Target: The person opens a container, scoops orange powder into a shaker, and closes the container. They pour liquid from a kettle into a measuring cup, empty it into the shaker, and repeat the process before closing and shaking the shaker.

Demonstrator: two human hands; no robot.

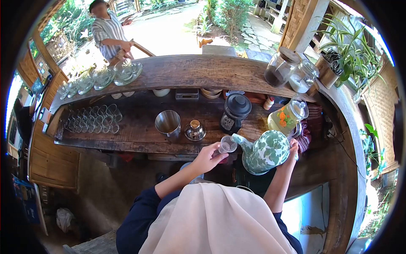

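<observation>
My left hand (208, 160) is closed around a small clear cup (228, 144), held in front of the counter's near edge. Gripped in my right hand (292, 153) is a green-and-white speckled enamel teapot (267, 152), its spout reaching left to the cup's rim. Whether liquid is flowing cannot be made out. Just beyond the cup stands a French press (237, 111) with a dark lid. Left of it are a metal shaker top (195, 131) with a copper-coloured cap and an open steel shaker tin (168, 123). A glass jar (287, 116) with orange designs stands behind the teapot.
Rows of glass cups (94, 119) stand on the counter's left (139, 137). Glass cups and saucers (102, 77) line the raised shelf (190, 70). Lidded jars (281, 67) and a potted plant (349, 55) are at the right. Another person (112, 34) stands beyond the shelf.
</observation>
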